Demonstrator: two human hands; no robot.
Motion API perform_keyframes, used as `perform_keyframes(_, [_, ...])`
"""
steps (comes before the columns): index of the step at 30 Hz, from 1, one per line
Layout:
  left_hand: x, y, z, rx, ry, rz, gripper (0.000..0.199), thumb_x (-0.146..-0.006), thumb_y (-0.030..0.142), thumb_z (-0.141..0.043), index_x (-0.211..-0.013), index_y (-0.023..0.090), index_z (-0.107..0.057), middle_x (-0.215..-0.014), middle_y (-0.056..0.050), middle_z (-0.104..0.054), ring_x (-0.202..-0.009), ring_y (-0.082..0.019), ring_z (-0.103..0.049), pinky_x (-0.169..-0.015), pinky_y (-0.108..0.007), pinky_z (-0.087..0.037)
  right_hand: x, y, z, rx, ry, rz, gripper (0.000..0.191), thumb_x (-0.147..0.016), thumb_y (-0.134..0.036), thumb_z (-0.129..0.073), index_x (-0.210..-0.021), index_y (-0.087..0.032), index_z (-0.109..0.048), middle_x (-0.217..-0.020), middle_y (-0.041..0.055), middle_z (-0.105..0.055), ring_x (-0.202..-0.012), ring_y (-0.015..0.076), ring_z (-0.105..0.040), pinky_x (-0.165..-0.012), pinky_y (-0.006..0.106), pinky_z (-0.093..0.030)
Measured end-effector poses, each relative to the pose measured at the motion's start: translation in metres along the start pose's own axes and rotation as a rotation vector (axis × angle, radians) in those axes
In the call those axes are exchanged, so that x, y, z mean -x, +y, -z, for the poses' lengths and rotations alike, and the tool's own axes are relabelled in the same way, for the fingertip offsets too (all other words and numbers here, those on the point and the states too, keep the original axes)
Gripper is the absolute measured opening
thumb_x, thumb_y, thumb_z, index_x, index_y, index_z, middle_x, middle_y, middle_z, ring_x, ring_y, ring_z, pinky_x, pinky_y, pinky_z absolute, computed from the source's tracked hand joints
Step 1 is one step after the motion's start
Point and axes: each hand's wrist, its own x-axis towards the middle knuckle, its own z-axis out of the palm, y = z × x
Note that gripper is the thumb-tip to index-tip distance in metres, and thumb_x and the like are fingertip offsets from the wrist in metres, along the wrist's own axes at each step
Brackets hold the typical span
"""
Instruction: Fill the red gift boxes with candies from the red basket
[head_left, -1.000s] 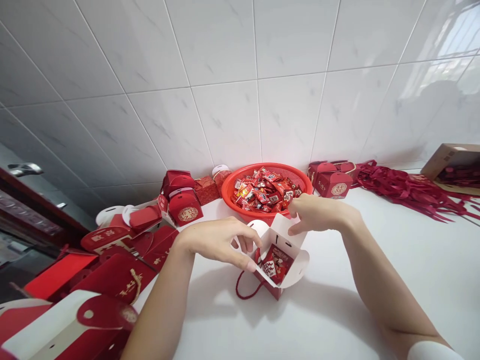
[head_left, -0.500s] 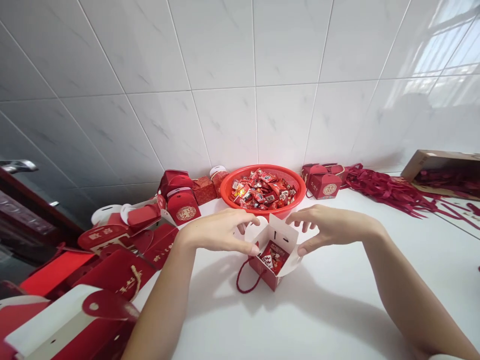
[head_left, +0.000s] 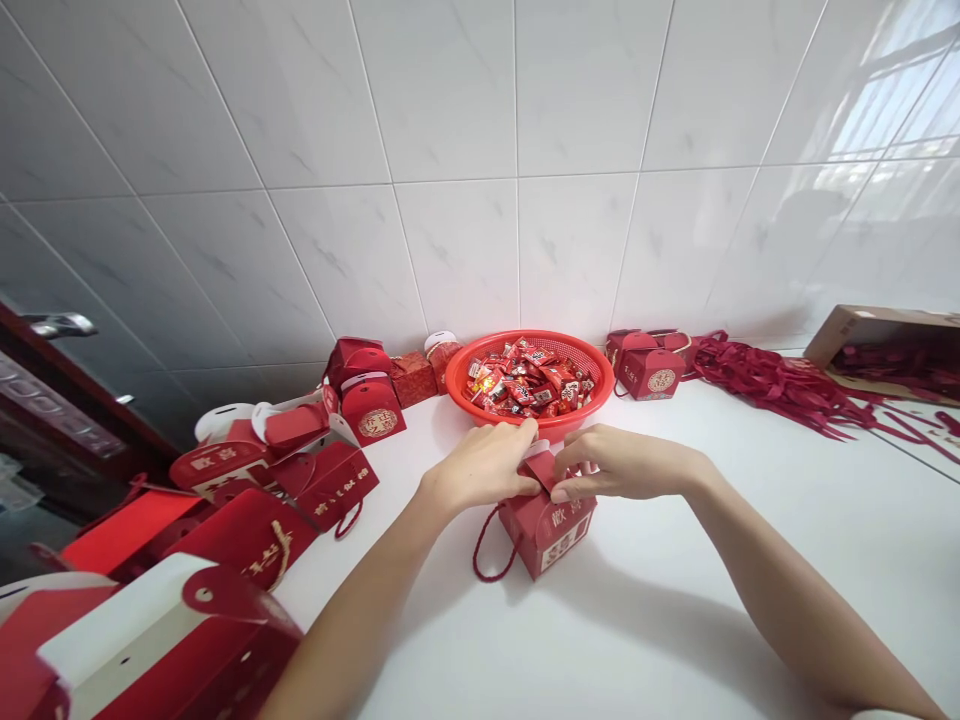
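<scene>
A small red gift box (head_left: 551, 530) stands on the white table, its top flaps folded inward and its contents out of sight. A dark red cord handle loops out at its left side. My left hand (head_left: 487, 465) pinches the left top flap between thumb and fingers. On the right, my right hand (head_left: 611, 462) has its fingers closed on the top flaps near the middle. Just behind the box, a red plastic basket (head_left: 457, 385) holds many red-wrapped candies (head_left: 532, 380).
Red boxes, some unfolded, crowd the left side (head_left: 247, 540). Closed red boxes (head_left: 649, 370) stand right of the basket. Dark red ribbons (head_left: 772, 385) lie farther right, beside a cardboard box (head_left: 840, 335). A tiled wall (head_left: 450, 250) rises behind.
The box's flaps, which stood open showing the candies inside, are now folded over the top. Both hands have moved closer together and have taken hold of the flaps.
</scene>
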Motion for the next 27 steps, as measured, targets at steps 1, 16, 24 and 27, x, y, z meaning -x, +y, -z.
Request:
perform_keyframes(1, [0.0,-0.002,0.0,0.018,0.003,-0.012,0.022,-0.082,0.037,-0.061,-0.091,0.021,-0.05,-0.09,-0.006,-0.065,-0.077,-0.024,-0.06,-0.058,-0.031,-0.034,-0.002,-0.001,-0.001,0.004,-0.006,-0.019,0.038,-0.095,-0.051,-0.056,-0.086,-0.017,-0.072,-0.071,0.0025,-0.063,-0.062,0.0142,-0.052,-0.056,0.026,-0.036])
perform_keyframes(16, [0.008,0.009,-0.007,0.217,-0.215,0.003,0.029,-0.083,0.05,-0.059,-0.087,0.021,-0.052,-0.079,-0.003,-0.062,-0.069,-0.022,-0.059,-0.054,-0.029,-0.034,-0.017,0.038,-0.001,-0.03,-0.057,-0.102,0.066,-0.068,-0.057,-0.079,-0.12,-0.019,-0.063,-0.12,0.011,-0.066,-0.088,0.0206,-0.064,-0.07,0.027,-0.048])
perform_keyframes(24, [0.002,-0.002,-0.005,0.31,-0.25,-0.005,0.029,-0.081,0.041,-0.064,-0.1,0.021,-0.054,-0.099,-0.004,-0.064,-0.081,-0.021,-0.063,-0.06,-0.027,-0.042,-0.026,0.067,-0.003,-0.293,-0.257,-0.114,0.055,-0.062,-0.066,-0.078,-0.075,-0.016,-0.062,-0.077,0.0009,-0.065,-0.076,0.0163,-0.061,-0.065,0.025,-0.046])
perform_keyframes(27, [-0.002,-0.013,-0.002,0.289,-0.233,-0.002,0.033,-0.08,0.04,-0.065,-0.106,0.022,-0.054,-0.104,-0.005,-0.063,-0.087,-0.021,-0.062,-0.064,-0.026,-0.045,-0.024,0.069,0.001,-0.404,-0.177,-0.078,0.052,-0.064,-0.062,-0.079,-0.064,-0.018,-0.051,-0.062,-0.0043,-0.055,-0.063,0.0115,-0.051,-0.059,0.024,-0.04])
